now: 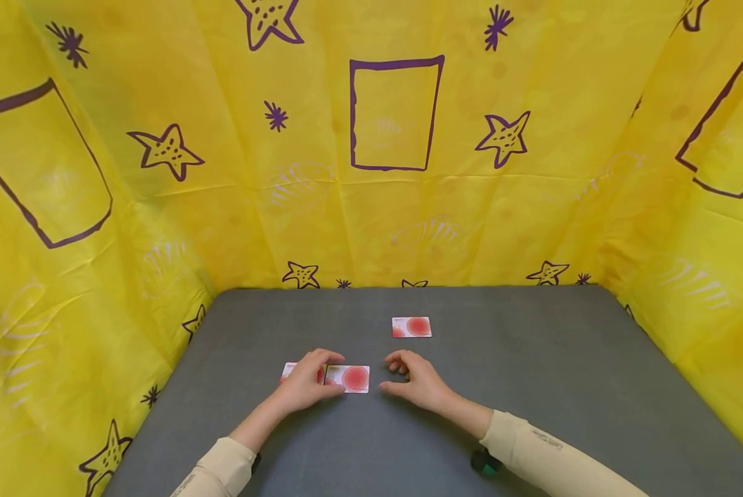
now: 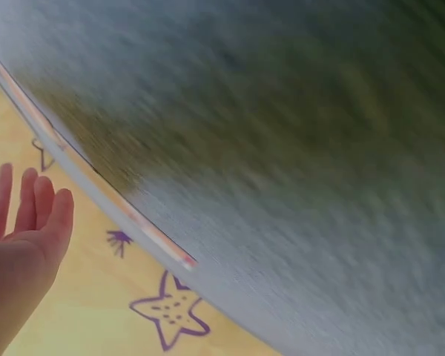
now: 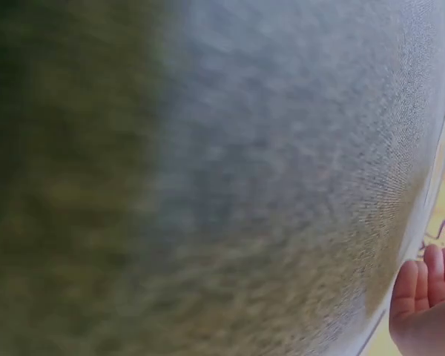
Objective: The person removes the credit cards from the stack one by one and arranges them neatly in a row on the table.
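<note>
A: What's worn?
B: Cream left sleeve, matching right sleeve. Left hand and right hand bare.
A: Markings?
B: Small dark print along the right sleeve. Dark mark on the left sleeve too, too small to read.
A: Hardware?
B: Black piece with a green patch, under the right cuff. Dark edge shows at the left cuff, rest hidden.

The left hand hides part of the leftmost red-and-white card, and the tiny print on the far card is too small to read. The bottom of the head view cuts off both cream sleeves. In the wrist views, the gray table looks mostly blurry, and the side edge chops off some of the right hand.
</note>
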Motion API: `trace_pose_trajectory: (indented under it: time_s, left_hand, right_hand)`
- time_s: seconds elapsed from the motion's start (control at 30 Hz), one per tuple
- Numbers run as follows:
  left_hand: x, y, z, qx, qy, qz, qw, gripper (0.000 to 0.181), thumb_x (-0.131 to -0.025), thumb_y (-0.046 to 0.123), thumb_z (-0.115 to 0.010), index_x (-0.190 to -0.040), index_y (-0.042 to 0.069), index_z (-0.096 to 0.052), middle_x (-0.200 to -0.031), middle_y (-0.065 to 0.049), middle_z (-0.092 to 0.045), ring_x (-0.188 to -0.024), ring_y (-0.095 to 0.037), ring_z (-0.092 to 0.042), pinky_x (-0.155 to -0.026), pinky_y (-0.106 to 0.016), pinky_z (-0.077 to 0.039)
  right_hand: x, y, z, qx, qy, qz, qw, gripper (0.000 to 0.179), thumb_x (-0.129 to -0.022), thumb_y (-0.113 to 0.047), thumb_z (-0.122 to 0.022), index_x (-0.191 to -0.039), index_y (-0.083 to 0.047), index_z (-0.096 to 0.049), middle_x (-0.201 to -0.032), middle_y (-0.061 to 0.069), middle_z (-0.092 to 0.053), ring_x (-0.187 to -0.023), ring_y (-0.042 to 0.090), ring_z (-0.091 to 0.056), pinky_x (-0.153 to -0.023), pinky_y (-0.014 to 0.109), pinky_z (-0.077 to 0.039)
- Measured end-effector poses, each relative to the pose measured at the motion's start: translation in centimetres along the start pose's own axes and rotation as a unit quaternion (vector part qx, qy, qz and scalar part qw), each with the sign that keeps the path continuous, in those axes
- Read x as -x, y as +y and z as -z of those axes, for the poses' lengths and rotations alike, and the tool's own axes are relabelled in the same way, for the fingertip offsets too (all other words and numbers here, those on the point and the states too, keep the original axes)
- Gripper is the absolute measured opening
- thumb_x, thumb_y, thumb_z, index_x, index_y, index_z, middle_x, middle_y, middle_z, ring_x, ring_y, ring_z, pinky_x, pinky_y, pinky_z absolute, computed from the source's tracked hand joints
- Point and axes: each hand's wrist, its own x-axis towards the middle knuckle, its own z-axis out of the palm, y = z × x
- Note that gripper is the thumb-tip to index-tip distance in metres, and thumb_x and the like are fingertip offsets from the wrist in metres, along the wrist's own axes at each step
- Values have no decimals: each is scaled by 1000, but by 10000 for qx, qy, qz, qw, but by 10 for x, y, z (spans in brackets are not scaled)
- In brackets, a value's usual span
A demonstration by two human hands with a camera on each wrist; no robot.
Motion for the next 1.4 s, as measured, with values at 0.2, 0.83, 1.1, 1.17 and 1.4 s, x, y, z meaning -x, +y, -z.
trace_pose_trajectory:
  time_s: [0.2, 0.83, 1.1, 1.17, 1.4]
  left_hand:
    - [-4, 10, -8, 482, 60, 10, 9988, 46, -77, 16, -82, -116, 2, -63, -112, -11, -63, -103, -29, -58, -92, -44, -46]
    - [-17, 43, -33, 1920, -298, 819, 9775, 46, -84, 23, -78, -118, -1, -59, -107, -15, -63, -93, -24, -61, -84, -30, -53]
    - [-25, 58, -44, 1941, -294, 646, 9784, 44, -83, 21, -78, -116, -2, -60, -111, -17, -65, -96, -29, -62, -79, -24, -51]
    - [-27, 61, -47, 1917, -253, 597, 9793, 43, -82, 20, -79, -115, -2, -60, -109, -18, -65, -94, -30, -63, -78, -23, -50]
    - [-36, 69, -56, 1884, -147, 587, 9802, 42, -80, 17, -80, -111, -3, -61, -105, -18, -66, -91, -28, -64, -75, -22, -50]
  right_hand:
    - [6, 3, 5, -396, 87, -357, 9985, 41, -79, -24, -82, -110, -5, -63, -96, 4, -62, -84, 22, -57, -76, 28, -48]
    - [23, 4, 20, -1127, 135, -1078, 9877, 36, -81, -21, -81, -108, -5, -63, -95, 5, -62, -82, 16, -56, -72, 23, -47]
    - [28, 9, 29, -1170, 194, -1144, 9863, 34, -81, -20, -80, -107, -4, -64, -96, 6, -64, -84, 16, -56, -74, 24, -47]
    - [29, 10, 32, -1169, 220, -1145, 9863, 34, -81, -19, -80, -107, -4, -64, -96, 6, -65, -84, 17, -56, -73, 24, -47]
    - [32, 18, 41, -1034, 270, -1231, 9866, 34, -81, -20, -80, -107, -6, -64, -96, 5, -65, -86, 18, -57, -74, 24, -47]
